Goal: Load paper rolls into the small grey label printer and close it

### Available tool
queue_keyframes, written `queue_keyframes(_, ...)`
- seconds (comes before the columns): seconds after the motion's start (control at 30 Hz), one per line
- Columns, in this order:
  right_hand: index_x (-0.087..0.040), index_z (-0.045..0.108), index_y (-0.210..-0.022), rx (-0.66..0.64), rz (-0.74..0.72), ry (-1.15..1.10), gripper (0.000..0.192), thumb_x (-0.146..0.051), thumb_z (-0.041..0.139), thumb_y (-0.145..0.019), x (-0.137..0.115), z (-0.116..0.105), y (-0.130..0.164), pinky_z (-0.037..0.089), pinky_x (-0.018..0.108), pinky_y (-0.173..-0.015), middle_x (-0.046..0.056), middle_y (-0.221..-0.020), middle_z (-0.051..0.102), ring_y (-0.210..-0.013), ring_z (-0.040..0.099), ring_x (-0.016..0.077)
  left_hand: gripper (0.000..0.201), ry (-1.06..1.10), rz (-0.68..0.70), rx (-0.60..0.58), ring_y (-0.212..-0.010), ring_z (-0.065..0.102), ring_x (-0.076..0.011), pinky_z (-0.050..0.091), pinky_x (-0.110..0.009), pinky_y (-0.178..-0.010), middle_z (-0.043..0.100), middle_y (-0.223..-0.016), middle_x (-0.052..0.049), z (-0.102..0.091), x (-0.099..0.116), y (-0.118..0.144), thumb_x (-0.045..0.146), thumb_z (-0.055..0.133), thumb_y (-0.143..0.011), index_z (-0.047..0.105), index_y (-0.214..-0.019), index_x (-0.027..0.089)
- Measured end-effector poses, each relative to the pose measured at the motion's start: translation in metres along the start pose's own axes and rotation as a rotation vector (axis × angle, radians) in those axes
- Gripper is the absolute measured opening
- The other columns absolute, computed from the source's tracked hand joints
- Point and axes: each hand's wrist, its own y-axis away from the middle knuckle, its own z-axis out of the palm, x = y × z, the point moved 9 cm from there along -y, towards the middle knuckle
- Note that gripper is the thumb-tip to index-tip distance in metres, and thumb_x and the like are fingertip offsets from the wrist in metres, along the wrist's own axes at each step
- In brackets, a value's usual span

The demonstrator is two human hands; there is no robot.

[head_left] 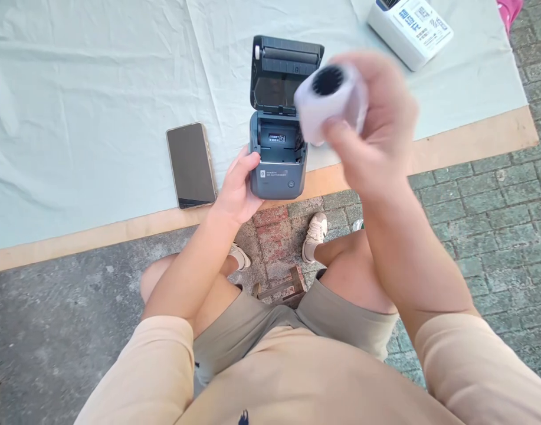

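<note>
The left hand (238,192) clasps the left side of a boxy blue-grey plastic printer (276,180), its lid (279,74) raised; just right, the right hand (380,127) pinches a white roll (317,112) with a black core (327,80).

The left hand (238,192) held the printer (274,184) over the near edge of the table (97,106), its lid (275,91) at twelve o'clock. From the printer, the phone (192,165) lay at nine, the roll (313,112) in the right hand (380,130) between one and two, the box (416,35) farther out likewise.
</note>
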Motion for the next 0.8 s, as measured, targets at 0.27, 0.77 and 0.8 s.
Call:
queue_keyframes(0.27, -0.038, 0.074, -0.116, -0.357, 0.014, 0.612, 0.03, -0.019, 0.059, -0.098, -0.014, 0.053, 0.005, 0.049, 0.059, -0.1, 0.003, -0.113, 0.085, -0.11, 0.075, 0.036, 0.054, 0.026, 0.035, 0.044, -0.127, 0.079, -0.0307, 0.068, -0.037, -0.094, 0.082, -0.116, -0.004, 0.003, 0.002, 0.007, 0.056, 0.089, -0.082, 0.069, -0.122, 0.025)
queue_keyframes(0.77, -0.028, 0.074, -0.1, -0.184, -0.275, 0.317, 0.05, -0.058, 0.037, -0.115, -0.024, 0.045, 0.021, 0.046, 0.052, -0.098, 0.009, -0.102, 0.074, -0.11, 0.07, 0.0307, 0.062, 0.073, 0.015, 0.037, -0.111, 0.083, -0.0275, 0.07, -0.033, -0.087, 0.082, -0.108, -0.002, 0.002, 0.003, 0.008, 0.049, 0.102, -0.068, 0.069, -0.114, 0.024)
queue_keyframes(0.8, -0.028, 0.071, -0.108, -0.107, -0.207, 0.303, 0.047, -0.055, 0.034, -0.115, -0.018, 0.037, 0.016, 0.048, 0.052, -0.099, 0.01, -0.109, 0.072, -0.116, 0.068, 0.032, 0.065, 0.064, 0.026, 0.031, -0.115, 0.083, -0.03, 0.07, -0.036, -0.089, 0.082, -0.11, -0.003, 0.003, 0.003, 0.008, 0.049, 0.103, -0.066, 0.069, -0.115, 0.024)
